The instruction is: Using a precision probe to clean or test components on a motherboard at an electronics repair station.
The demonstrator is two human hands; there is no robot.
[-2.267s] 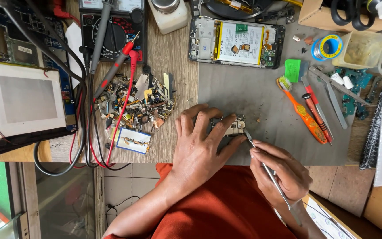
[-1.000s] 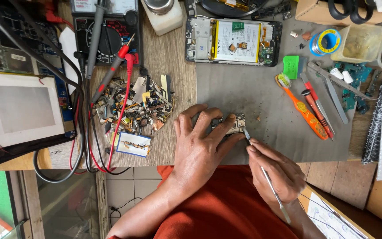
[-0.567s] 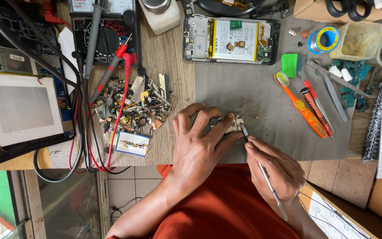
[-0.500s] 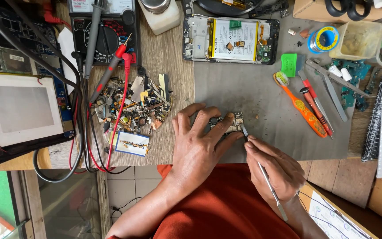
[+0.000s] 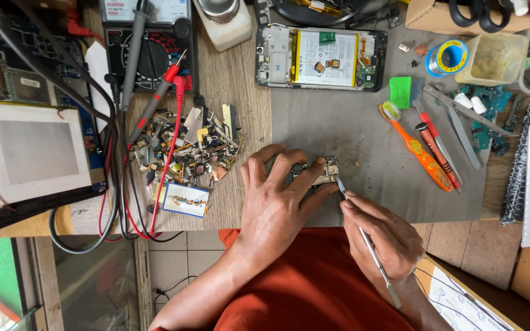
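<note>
A small circuit board (image 5: 321, 173) lies on the grey mat (image 5: 369, 132) at the bench's near edge, pinned flat under the left hand (image 5: 275, 202). The right hand (image 5: 383, 236) grasps a thin metal tool (image 5: 366, 239) like a pen, tip on the board's edge. A cloudy plastic tub (image 5: 492, 58) holds yellowish bits.

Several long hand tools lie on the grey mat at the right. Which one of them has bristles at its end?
The orange toothbrush, lying leftmost. Its green-and-white bristle head points toward the green pad; the red-tipped screwdriver and metal tweezers beside it have none.
</note>
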